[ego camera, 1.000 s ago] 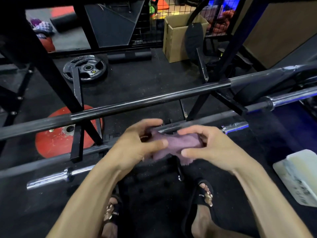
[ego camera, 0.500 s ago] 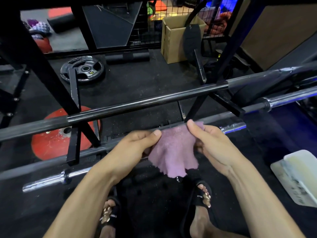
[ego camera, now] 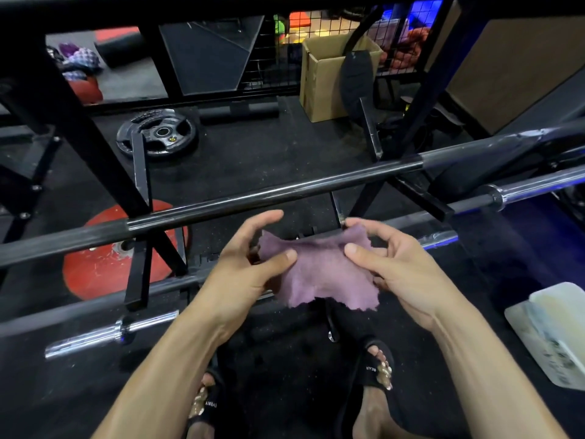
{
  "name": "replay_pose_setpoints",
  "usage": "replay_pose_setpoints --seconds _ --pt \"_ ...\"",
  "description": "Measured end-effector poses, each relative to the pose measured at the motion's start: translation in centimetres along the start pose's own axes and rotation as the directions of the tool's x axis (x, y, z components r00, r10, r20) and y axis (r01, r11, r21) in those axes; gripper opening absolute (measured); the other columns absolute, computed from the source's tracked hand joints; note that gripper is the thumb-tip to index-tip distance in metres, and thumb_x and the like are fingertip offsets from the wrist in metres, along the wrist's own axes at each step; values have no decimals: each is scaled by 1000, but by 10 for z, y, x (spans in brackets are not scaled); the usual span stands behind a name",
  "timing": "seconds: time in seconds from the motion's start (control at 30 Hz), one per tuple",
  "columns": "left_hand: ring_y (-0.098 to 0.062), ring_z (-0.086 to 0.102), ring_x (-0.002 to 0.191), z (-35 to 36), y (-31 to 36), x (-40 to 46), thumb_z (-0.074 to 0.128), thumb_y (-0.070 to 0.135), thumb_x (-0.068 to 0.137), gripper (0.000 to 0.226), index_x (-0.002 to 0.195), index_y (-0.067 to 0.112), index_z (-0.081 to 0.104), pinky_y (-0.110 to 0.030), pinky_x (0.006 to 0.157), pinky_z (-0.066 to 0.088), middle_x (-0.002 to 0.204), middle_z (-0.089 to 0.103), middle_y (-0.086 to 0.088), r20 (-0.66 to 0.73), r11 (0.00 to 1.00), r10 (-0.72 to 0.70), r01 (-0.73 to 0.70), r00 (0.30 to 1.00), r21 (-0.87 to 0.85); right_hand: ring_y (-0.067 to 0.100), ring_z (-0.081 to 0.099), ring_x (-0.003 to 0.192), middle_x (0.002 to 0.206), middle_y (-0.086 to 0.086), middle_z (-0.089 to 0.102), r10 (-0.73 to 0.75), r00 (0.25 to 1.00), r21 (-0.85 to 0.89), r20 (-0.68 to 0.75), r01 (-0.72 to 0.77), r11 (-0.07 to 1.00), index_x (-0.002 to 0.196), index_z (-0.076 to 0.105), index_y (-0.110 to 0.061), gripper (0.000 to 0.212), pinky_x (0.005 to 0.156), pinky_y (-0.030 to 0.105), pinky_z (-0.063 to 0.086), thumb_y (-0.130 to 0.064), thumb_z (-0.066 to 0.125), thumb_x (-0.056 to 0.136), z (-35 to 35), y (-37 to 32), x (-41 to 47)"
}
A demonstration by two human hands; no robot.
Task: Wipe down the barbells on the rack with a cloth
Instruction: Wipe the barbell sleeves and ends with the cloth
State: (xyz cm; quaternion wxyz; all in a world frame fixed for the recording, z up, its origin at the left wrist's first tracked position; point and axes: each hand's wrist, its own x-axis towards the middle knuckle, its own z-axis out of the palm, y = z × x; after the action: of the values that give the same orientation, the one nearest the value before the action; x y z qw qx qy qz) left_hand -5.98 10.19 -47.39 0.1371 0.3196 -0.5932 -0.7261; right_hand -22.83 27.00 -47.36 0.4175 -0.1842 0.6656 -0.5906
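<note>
While two hands [ego camera: 243, 274] [ego camera: 402, 270] pinch one purple cloth [ego camera: 326, 274] in their fingers [ego camera: 285, 256], three barbells [ego camera: 275, 191] [ego camera: 522, 188] [ego camera: 107, 332] lie racked.

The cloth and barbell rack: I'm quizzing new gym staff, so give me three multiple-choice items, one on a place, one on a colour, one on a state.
1. Where does the red plate lie?
A. floor, left, behind the rack
B. in the cardboard box
C. on a barbell

2. The cloth is
A. white
B. purple
C. green

3. The cloth is
A. draped on a bar
B. on the floor
C. held spread between both hands

Key: 1 A, it lies flat on the floor; 2 B, purple throughout; 3 C, left hand and right hand pinch its edges, short of the upper barbell.
</note>
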Motion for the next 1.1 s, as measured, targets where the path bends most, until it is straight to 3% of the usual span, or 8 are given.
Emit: replay_pose_setpoints --seconds 0.13,0.33,0.57,0.63,0.73,0.83,0.93,1.1 --pt "-18 70 107 2 -4 3 68 13 96 21 101 31 78 -29 85 57 106 74 4 48 988 23 -31 999 154 24 69 82 84 25 74 -161 986 -151 -34 154 976 132 64 -46 42 94 39 54 -24 70 97 1 1 0" --pt "-5 70 88 -2 -5 5 91 33 73 32 98 33 72 -22 74 54 100 71 10 88 921 4 -38 996 387 12 71 103 105 -6 78 -239 967 -340 93 256 905 115 76 -25 31 94 29 54 -13 82 87 0 -3 -5" --pt "0 36 118 -6 -12 7 73 52 86 13 93 42 69 -10 91 31 126 44 19 133 660 160 -206 978 723 6 58 114 108 -22 62 -290 955 -665 54 251 704 96 73 -38 7 101 32 44 -33 74 92 1 8 2" --pt "-1 44 119 -6 -8 8 71 50 89 15 96 37 70 -19 93 38 128 52 21 150 698 166 -224 975 680 4 61 110 109 -17 64 -271 963 -560 15 232 795 87 73 -32 7 98 29 45 -34 74 93 2 7 4" --pt "0 62 79 -2 1 9 68 36 95 10 92 27 71 -20 72 47 85 71 13 180 856 137 -208 974 474 16 66 88 89 3 72 -112 994 -32 12 112 993 81 74 -23 16 82 33 55 -35 76 90 8 4 4" --pt "-1 63 73 1 4 11 67 26 96 8 91 24 73 -14 68 45 80 72 9 138 911 152 -193 979 365 31 70 93 106 29 71 -15 992 257 126 -18 966 111 68 2 47 79 38 62 -27 87 80 12 4 7" --pt "-5 67 77 7 4 16 68 29 95 8 91 24 74 -16 69 49 84 74 1 93 937 151 -172 984 305 26 70 95 109 25 68 -54 991 445 122 -6 896 124 62 5 58 79 30 61 -17 87 76 13 -3 13" --pt "-7 64 73 24 2 24 71 23 95 4 91 22 73 -21 66 51 80 72 -3 56 980 140 -146 989 136 39 61 127 133 22 66 21 996 522 88 -64 851 137 56 2 70 107 52 52 -34 82 83 33 -4 11"
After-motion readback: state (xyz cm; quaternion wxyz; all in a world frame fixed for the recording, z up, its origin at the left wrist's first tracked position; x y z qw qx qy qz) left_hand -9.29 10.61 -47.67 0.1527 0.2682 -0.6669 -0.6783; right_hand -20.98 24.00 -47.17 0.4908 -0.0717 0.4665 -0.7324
